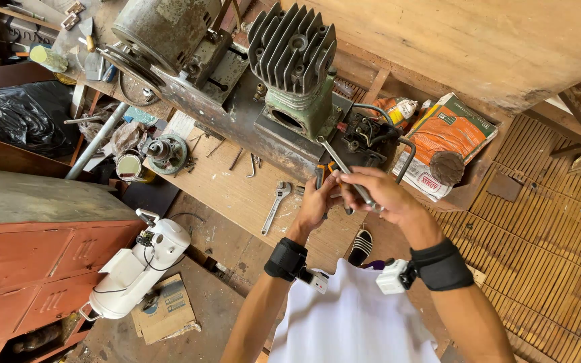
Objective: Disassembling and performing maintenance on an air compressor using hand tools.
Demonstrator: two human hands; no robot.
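Note:
My right hand grips a long metal wrench whose far end sits on the green compressor pump with its dark finned cylinder head. My left hand is closed around a tool with an orange and black handle, close beside the right hand. Both hands hover just in front of the black switch box with its cables. Both wrists wear black bands carrying small white devices.
An adjustable wrench and small tools lie on the wooden platform. An orange sack rests at the right. A white appliance lies by an orange metal cabinet. A large electric motor is at the top.

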